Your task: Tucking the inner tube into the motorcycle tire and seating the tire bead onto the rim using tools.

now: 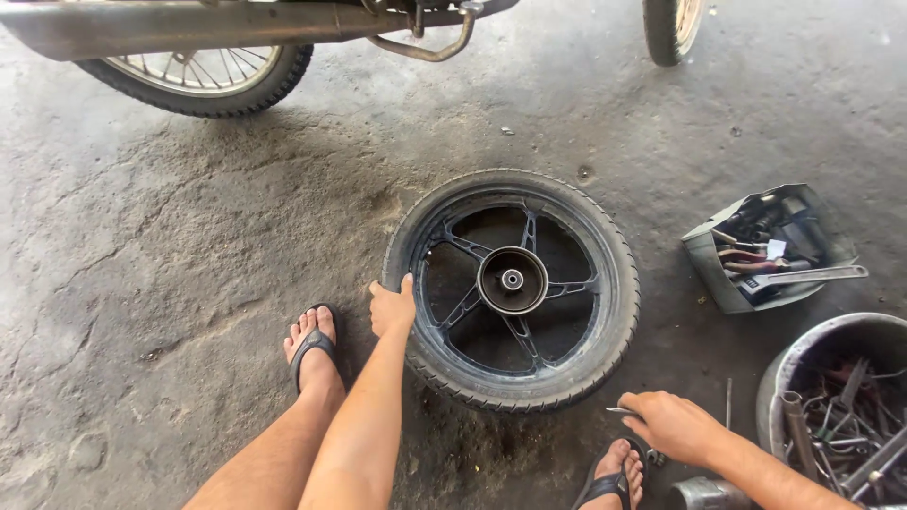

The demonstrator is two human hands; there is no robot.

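A black motorcycle wheel [511,288] with its tyre on lies flat on the concrete floor, hub facing up. My left hand [391,307] rests on the tyre's left edge, fingers curled over the rubber. My right hand [667,423] is near the floor at the tyre's lower right, closed around a thin metal tool [619,410] whose tip pokes out to the left. My feet in black flip-flops sit on either side, the left foot [314,351] beside the tyre and the right foot [614,474] below it.
A grey tray [718,274] of wrenches and tools sits to the right. A round metal tub [789,364] of tools stands at the lower right. A motorcycle's spoked wheel [203,80] and exhaust pipe [170,28] are at the top left, another tyre [673,28] at the top right.
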